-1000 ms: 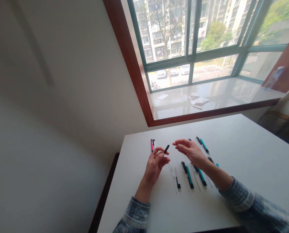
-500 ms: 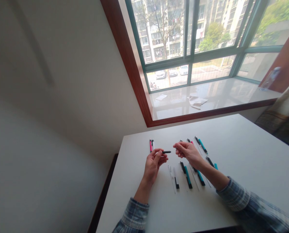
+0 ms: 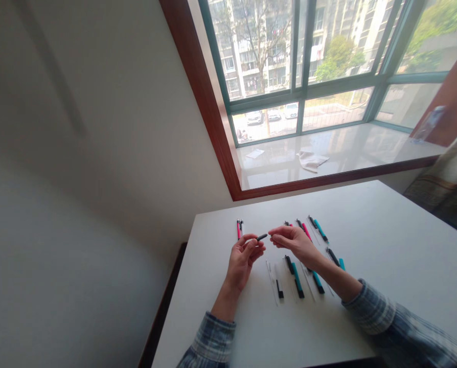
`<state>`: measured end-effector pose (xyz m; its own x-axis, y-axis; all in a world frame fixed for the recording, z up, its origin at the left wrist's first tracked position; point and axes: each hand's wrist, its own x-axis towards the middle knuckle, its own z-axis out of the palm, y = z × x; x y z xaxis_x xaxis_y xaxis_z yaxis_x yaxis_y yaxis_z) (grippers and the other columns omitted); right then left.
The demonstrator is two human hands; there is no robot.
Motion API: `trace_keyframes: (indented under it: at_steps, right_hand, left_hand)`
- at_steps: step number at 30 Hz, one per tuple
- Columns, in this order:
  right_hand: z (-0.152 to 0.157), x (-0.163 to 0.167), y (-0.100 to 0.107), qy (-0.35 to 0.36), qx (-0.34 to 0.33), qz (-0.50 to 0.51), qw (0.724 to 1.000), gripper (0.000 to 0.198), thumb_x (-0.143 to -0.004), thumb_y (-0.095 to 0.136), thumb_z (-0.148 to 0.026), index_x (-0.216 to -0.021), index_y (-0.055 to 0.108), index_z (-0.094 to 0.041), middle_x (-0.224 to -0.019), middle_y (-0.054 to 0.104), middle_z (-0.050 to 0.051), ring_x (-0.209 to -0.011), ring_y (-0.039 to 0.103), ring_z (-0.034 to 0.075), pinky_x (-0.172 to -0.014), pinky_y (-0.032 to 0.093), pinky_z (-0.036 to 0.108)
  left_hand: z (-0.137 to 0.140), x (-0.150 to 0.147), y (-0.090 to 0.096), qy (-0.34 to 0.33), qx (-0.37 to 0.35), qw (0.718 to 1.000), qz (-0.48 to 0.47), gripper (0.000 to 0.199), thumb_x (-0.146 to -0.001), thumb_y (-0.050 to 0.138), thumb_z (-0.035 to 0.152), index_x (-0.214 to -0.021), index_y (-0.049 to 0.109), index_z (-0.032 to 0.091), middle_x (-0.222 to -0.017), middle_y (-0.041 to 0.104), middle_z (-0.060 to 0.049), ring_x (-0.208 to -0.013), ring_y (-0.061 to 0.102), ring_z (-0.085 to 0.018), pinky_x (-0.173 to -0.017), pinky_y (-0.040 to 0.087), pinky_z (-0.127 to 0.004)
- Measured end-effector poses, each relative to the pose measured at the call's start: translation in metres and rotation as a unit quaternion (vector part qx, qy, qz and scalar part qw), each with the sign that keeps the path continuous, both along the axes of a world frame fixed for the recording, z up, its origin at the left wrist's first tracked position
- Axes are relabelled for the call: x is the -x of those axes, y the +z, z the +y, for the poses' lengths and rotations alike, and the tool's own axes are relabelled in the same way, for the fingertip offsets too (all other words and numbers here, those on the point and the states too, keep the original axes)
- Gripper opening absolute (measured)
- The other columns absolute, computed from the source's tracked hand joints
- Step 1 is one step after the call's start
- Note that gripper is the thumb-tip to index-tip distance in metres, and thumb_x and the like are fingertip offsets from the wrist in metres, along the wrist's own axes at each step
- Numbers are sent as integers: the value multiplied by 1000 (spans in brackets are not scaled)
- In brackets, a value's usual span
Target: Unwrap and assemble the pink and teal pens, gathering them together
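Observation:
My left hand [image 3: 244, 260] pinches a short black pen part [image 3: 262, 237] between thumb and fingers, its free end pointing right and slightly up. Close to that end, my right hand [image 3: 292, 243] is closed in a pinch; whatever sits at its fingertips is too small to name. Below the hands on the white table [image 3: 213, 337] lie a clear pen barrel with a black end [image 3: 279, 289], a thin white refill [image 3: 271, 281] and teal-and-black pen parts [image 3: 297, 280]. Behind my left hand are a pink pen [image 3: 238, 228] and a white one, partly hidden.
More pen parts lie to the right: a teal barrel [image 3: 321, 231], a pink barrel [image 3: 307, 231] and a black piece [image 3: 333, 256], some partly under my right forearm. A windowsill [image 3: 274, 171] with a white cloth [image 3: 313, 161] runs behind the table.
My right hand has moved left, bringing its fingertips close to the black pen part. In my left hand that part has tilted, its free end now higher.

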<state>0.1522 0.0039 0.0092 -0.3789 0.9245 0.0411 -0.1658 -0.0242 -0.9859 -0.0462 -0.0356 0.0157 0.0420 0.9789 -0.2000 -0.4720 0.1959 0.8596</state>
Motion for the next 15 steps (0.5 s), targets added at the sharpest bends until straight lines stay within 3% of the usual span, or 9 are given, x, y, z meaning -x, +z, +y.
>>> trace_keyframes:
  at_steps: [5, 15]
  right_hand:
    - [-1, 0, 3, -21, -52, -17, 998, 38, -84, 77, -47, -108, 73, -18, -87, 78, 7, -81, 72, 21, -77, 57, 36]
    - [-2, -1, 4, -7, -51, -15, 999, 32, -80, 81, -43, -100, 76, -18, -95, 79, 8, -88, 74, 23, -82, 59, 36]
  left_hand:
    - [0, 0, 0, 5, 3, 1000, -1, 36, -74, 88, 32, -99, 68, 14, -82, 79, -7, -73, 74, -16, -75, 58, -25]
    - [0, 1, -3, 11, 6, 1000, -19, 33, -74, 88, 32, -94, 68, 14, -80, 79, -7, -71, 74, -14, -72, 59, -23]
